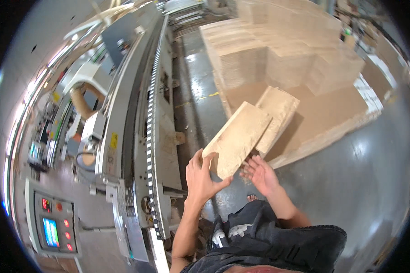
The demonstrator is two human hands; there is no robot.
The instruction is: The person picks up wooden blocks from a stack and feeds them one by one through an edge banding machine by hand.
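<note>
My left hand (201,177) grips the near end of a pale particle-board panel (237,139), thumb on top and fingers beneath. The panel slants up and away to the right. My right hand (262,175) is spread open under the panel's near right corner, palm up, just touching or just below it. A second similar panel (280,113) lies right behind the first, partly covered by it, resting on the low board stack.
A long grey machine with a toothed feed track (151,136) runs along my left. Its control panel with a lit screen and red buttons (53,225) is at lower left. Tall stacks of cut boards (278,54) stand on a pallet sheet (332,118) ahead-right. Shiny grey floor (351,182) lies to the right.
</note>
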